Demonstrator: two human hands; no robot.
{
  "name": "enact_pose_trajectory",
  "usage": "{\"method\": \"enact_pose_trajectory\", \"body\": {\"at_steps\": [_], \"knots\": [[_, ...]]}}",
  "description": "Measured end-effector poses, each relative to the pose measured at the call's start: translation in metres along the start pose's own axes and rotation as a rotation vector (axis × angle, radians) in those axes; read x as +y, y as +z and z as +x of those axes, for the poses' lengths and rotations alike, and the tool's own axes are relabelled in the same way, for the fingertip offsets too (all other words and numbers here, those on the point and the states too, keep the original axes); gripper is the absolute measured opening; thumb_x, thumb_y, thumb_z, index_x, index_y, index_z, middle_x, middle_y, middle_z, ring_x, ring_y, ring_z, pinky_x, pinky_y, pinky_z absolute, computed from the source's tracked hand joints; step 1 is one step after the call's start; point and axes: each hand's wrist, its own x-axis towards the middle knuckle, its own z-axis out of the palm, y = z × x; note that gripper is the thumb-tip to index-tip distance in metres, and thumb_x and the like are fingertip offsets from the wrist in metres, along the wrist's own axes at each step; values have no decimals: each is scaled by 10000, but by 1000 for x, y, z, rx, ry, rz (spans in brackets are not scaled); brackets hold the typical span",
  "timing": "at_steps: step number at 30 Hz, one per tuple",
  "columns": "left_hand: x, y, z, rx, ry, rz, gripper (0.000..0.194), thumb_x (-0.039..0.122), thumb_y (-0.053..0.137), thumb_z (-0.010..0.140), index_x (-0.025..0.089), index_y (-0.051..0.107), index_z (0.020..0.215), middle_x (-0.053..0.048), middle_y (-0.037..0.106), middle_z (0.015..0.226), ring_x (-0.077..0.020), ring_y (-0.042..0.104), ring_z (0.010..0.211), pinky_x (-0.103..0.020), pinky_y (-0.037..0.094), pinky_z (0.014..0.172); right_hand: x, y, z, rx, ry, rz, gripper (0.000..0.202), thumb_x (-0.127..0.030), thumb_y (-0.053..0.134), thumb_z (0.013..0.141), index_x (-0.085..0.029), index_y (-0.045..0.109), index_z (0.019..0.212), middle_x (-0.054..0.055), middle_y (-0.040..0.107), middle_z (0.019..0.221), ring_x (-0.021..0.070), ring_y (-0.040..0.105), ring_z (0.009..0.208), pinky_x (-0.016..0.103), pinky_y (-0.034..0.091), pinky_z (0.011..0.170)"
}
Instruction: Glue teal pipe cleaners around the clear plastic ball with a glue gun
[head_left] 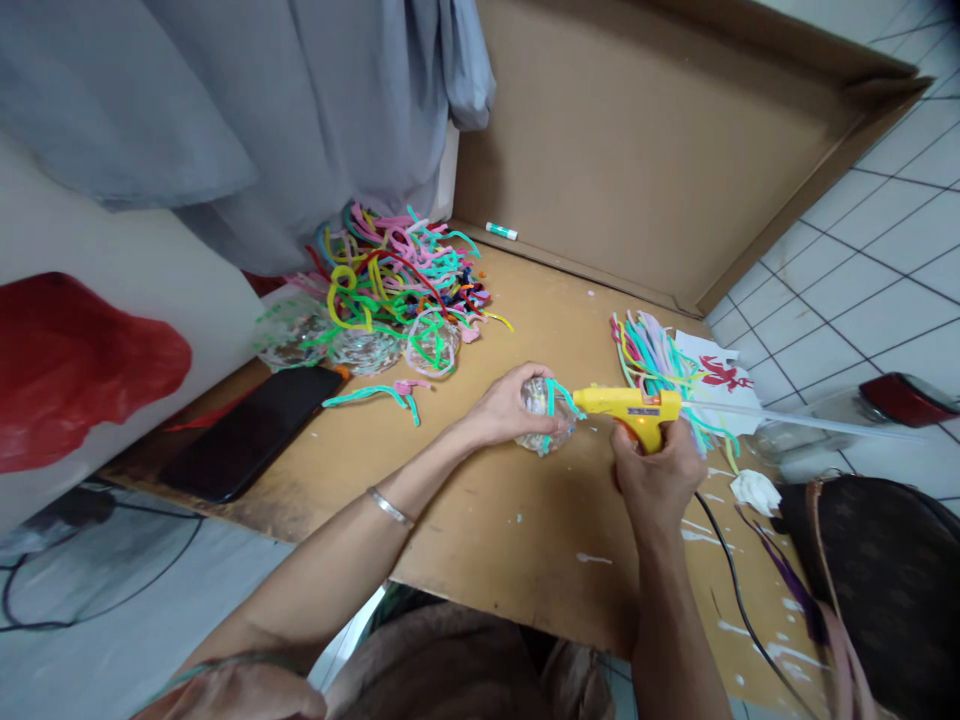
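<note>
My left hand point(508, 408) is closed around the side of a clear, round plastic piece point(536, 400) low over the table. Strips of teal pipe cleaner point(552, 400) lie across the clear piece. In my right hand point(664, 458) is a yellow hot glue gun point(626, 403), gripped by its handle and pointing left. Its nozzle is close to the end of the teal pipe cleaner; whether they touch I cannot tell. A long, clear glue stick point(780, 415) sticks out from the back of the gun.
Coloured pipe cleaners point(397, 260) are heaped at the back left beside several clear round pieces point(365, 350). A black phone point(251, 435) lies at the left edge. More pipe cleaners point(649, 350) lie behind the gun. A brown bag point(877, 560) and a black cord point(739, 590) are at right.
</note>
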Motion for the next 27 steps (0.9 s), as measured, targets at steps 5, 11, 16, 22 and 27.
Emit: {"method": "enact_pose_trajectory", "body": {"at_steps": [5,11,16,22,27], "knots": [[1,0,-1,0,-1,-2,631,288,791,527,188,538,1097,28,588,865,-124,518,743,-226,429,679,1,1,0,13,-26,6,212,-391,583,682,-210,546,787,-3,530,652,162,458,580,290,405,605],[2,0,-1,9,3,-2,640,285,800,528,182,543,1105,21,598,879,-127,530,759,-232,439,693,1,1,-1,18,-20,42,218,-383,603,669,-202,548,779,-1,545,656,162,477,583,290,412,609],[4,0,-1,7,-5,-10,629,286,797,518,186,546,1087,21,598,873,-129,531,752,-234,437,691,0,0,-1,15,26,46,232,-387,601,671,-196,561,798,5,558,662,164,488,580,291,412,609],[-1,0,0,4,13,3,630,297,797,535,183,543,1100,20,592,870,-124,521,744,-231,432,679,0,1,0,-4,25,35,241,-404,595,664,-200,549,785,6,552,667,167,487,597,291,409,614],[0,0,0,1,14,3,626,292,793,534,185,541,1096,26,583,860,-120,508,740,-224,421,677,2,2,0,18,33,20,238,-411,584,663,-203,536,768,4,544,662,163,473,596,286,397,605]]}}
